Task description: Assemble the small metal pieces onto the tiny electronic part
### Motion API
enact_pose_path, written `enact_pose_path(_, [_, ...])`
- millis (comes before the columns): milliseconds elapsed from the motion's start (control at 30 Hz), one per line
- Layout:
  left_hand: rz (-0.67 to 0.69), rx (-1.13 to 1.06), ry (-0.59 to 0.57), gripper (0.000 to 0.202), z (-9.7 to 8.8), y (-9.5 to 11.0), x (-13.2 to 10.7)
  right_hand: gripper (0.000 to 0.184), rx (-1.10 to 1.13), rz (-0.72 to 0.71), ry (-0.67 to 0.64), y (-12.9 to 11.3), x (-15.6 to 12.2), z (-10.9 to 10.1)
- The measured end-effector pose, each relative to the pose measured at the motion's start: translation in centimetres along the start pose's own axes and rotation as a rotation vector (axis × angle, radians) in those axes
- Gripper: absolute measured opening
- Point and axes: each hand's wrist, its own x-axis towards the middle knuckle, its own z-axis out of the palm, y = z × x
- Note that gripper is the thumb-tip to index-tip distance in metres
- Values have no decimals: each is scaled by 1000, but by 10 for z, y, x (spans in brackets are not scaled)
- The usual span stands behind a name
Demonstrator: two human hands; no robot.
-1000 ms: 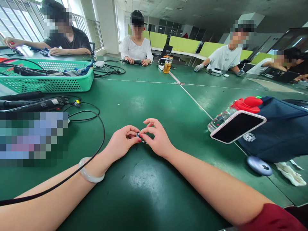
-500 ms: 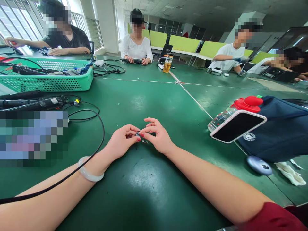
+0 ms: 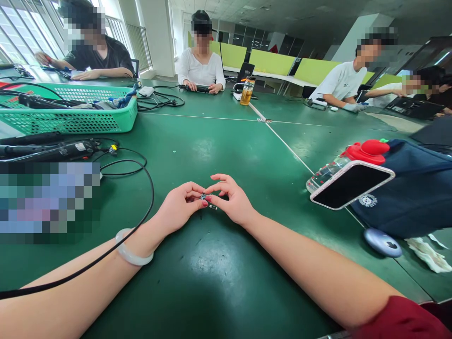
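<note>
While both forearms rest on the green table [image 3: 219,282], the left hand [image 3: 178,208] and the right hand [image 3: 231,201] meet near its middle, fingertip against fingertip. Between them sits a small dark part [image 3: 204,197] (too small to say exactly what it is). The thumb and forefinger of each hand are pinched closed on it, each from its own side. The part is low over the table; I cannot tell whether it touches the surface. Just beside the right thumb, a tiny pale piece [image 3: 213,207] lies on the table. The other fingers of the right hand are lifted and a little spread.

On the left wrist is a pale bangle [image 3: 133,255], and a black cable [image 3: 150,188] crosses this forearm and loops away to the left. Further left lie black tools [image 3: 52,150], and behind them stands a green mesh basket [image 3: 70,121].

To the right, well apart from the hands, a phone [image 3: 351,185] leans with its dark screen up against a clear bottle with a red cap [image 3: 363,151]. Both are beside a navy bag [image 3: 416,188]. Near the bag lie a round grey-blue device [image 3: 382,242] and a crumpled tissue [image 3: 427,255].

Four other people sit along the far side of the table, each with their hands at their own things.
</note>
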Motion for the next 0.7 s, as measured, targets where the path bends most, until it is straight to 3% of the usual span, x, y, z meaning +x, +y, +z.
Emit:
enact_pose_path(233, [6, 2, -11, 22, 0, -2, 0, 13, -8, 8, 17, -1, 1, 1])
enact_pose_path(567, [2, -169, 61, 28, 1, -1, 1, 27, 32, 26, 17, 0, -1, 2])
enact_pose_path(700, [16, -165, 62, 30, 1, -8, 4, 20, -39, 11, 1, -2, -1, 1])
